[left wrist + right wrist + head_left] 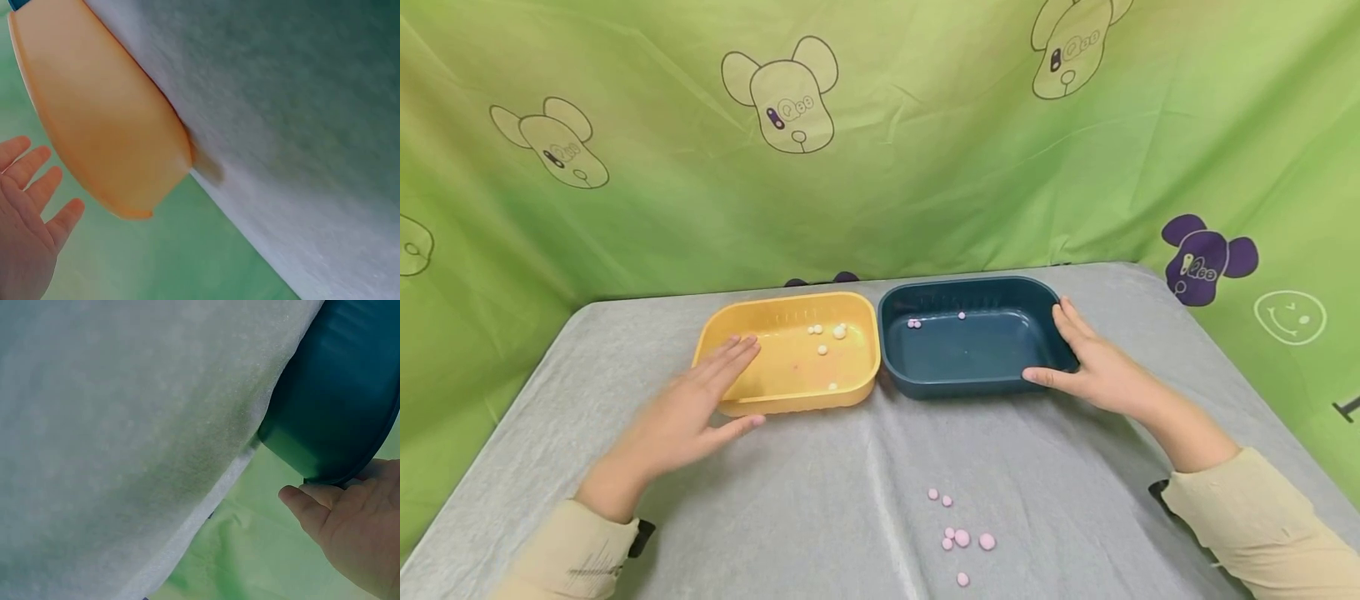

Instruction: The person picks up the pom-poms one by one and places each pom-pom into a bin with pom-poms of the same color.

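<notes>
A yellow plastic tub (805, 403) stands at the middle left, holding several small white balls (822, 350). Over its left end hovers my left hand (688, 417), slightly blurred, fingers straight and thumb spread. The left wrist view shows that hand (28, 219) apart from the tub, holding nothing. Side by side with the yellow tub is a dark blue tub (970, 354) with a few small pink balls (913, 323) inside. My right hand (1097, 367) rests at its right end, fingers extended along the rim, thumb by the front corner.
Several loose pink balls (962, 538) lie on the grey cloth-covered table (820, 508), nearer to me than the tubs. A green printed curtain (910, 183) hangs behind the table and along both sides.
</notes>
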### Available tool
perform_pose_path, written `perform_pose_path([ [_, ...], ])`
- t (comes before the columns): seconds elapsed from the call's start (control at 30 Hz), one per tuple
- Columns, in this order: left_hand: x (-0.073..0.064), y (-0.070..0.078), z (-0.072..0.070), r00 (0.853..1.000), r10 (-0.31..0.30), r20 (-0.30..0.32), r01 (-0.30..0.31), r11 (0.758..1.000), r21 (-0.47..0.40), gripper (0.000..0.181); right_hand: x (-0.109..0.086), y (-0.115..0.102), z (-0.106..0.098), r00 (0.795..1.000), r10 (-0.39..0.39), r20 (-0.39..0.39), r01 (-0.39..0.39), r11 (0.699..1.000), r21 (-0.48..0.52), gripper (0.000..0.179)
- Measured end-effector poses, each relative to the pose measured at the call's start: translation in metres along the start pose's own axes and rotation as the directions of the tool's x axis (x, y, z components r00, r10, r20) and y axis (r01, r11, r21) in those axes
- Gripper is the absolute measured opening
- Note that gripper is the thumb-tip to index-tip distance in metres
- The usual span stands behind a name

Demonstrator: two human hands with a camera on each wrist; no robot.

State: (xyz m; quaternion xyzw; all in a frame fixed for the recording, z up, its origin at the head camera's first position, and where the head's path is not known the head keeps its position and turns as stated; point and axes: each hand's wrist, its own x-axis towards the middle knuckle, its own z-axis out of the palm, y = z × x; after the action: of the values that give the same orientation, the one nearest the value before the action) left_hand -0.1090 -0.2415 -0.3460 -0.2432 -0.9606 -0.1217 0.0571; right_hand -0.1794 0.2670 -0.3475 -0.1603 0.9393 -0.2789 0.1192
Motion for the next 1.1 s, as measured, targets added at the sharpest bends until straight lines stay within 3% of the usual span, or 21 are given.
perform_pose_path([
  [0.33,0.003,0.021,-0.001,0.995,0.1,-0.018,-0.099,0.995,0.026,0.08,0.0,-0.002,-0.002,1.0,-0.003,0.003,0.003,1.0,0.014,0.11],
  [0.57,0.005,0.027,0.002,0.988,0.152,-0.041,-0.151,0.988,0.021,0.078,0.0,-0.002,-0.002,1.0,-0.004,0.004,0.004,1.0,0.013,0.11],
  [0.77,0.008,0.033,0.004,0.972,0.22,-0.075,-0.219,0.975,0.03,0.075,0.0,-0.002,-0.002,1.0,0.001,0.008,-0.001,1.0,0.011,0.11],
  [1.1,0.018,0.051,0.011,0.947,0.314,-0.07,-0.312,0.949,0.034,0.073,0.0,-0.002,-0.001,1.0,0.008,0.013,-0.008,1.0,0.008,0.11],
])
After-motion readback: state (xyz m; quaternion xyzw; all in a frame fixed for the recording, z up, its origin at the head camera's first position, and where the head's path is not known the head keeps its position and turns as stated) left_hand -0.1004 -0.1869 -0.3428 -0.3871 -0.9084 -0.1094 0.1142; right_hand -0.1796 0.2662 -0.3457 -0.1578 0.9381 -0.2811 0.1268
